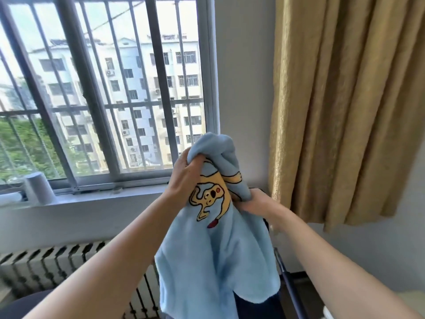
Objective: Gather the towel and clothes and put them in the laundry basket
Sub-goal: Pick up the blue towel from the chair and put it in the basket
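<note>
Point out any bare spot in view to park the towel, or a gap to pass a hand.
Bare stretch of windowsill between the grey cylinder and the towel. Open air between window and curtain, above both hands. Crowded: left hand and right hand both gripping towel; dark frame below.

Bright daytime room, barred window and gold curtain

Big window (103, 88) with grey bars looks out on pale apartment blocks and some trees; a grey cylinder (40, 188) sits on the sill (92, 199), a radiator (57, 268) runs underneath, and a gold curtain (345, 100) hangs against the white wall (245, 88).
</note>
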### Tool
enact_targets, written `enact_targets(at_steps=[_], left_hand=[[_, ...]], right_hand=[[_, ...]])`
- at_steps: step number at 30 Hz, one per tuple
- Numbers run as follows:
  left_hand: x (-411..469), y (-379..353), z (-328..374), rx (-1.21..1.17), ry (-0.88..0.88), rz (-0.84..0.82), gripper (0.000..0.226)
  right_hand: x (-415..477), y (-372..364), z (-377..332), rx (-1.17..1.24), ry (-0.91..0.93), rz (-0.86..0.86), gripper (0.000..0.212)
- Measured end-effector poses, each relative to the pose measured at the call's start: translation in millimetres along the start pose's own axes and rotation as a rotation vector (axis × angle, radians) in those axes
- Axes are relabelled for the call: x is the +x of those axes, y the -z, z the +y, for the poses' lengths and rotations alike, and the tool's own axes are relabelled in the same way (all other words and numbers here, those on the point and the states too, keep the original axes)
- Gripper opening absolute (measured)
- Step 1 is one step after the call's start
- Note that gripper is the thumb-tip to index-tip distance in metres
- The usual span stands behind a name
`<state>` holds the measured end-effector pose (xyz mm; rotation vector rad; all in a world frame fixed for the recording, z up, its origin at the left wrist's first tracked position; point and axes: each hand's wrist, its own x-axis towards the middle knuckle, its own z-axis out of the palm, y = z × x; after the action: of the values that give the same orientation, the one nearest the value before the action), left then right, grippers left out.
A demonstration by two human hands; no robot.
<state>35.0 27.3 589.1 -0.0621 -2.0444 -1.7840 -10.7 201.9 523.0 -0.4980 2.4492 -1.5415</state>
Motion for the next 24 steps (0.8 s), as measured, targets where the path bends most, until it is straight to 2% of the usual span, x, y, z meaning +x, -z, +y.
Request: enact_targets(at_steps=[2, 4, 7, 9, 11, 13, 14, 16, 18, 21, 22, 24], left_hand=[[1, 5, 3, 0.054, -0.008, 0.054, 0.018], [2, 12, 1, 0.134, -0.008, 0.122, 0.019], [0, 23, -5, 0.204, 0.031, 0.085, 0.036], [0, 32, -11, 0.238, 0.096, -0.053, 0.051], [1, 37, -17, 0.323, 0.165, -0.174, 0.079], [4, 38, -20, 0.522, 0.105, -0.194, 0.112], [5, 37, -18, 0.618, 0.032, -0.202, 0.118], [8, 35, -10, 0.633, -0.077, -0.309, 0.115], [10, 35, 3, 0.432, -0.017, -0.47, 0.102], [15, 30, 12, 0.251, 0.021, -0.599, 0.06], [15, 27, 13, 0.241, 0.059, -0.641, 0.054], [14, 15, 12, 0.263, 0.158, -0.705, 0.056]], right_hand=[[4, 1, -5, 0.013, 0.045, 0.152, 0.014], [5, 4, -18, 0.044, 0.095, 0.262, 0.023], [5, 9, -37, 0.092, 0.167, 0.288, 0.035], [3, 13, -49, 0.1, 0.255, 0.294, 0.028], [4, 16, -58, 0.13, 0.348, 0.319, 0.02], [4, 21, -68, 0.191, 0.415, 0.313, 0.016], [4, 23, -74, 0.235, 0.433, 0.279, 0.016], [3, 29, -83, 0.298, 0.458, 0.193, 0.017], [2, 35, -90, 0.265, 0.474, 0.134, 0.024], [3, 42, -94, 0.324, 0.5, 0.11, 0.032], [3, 44, -95, 0.344, 0.513, 0.117, 0.033], [4, 50, -97, 0.342, 0.538, 0.141, 0.033]])
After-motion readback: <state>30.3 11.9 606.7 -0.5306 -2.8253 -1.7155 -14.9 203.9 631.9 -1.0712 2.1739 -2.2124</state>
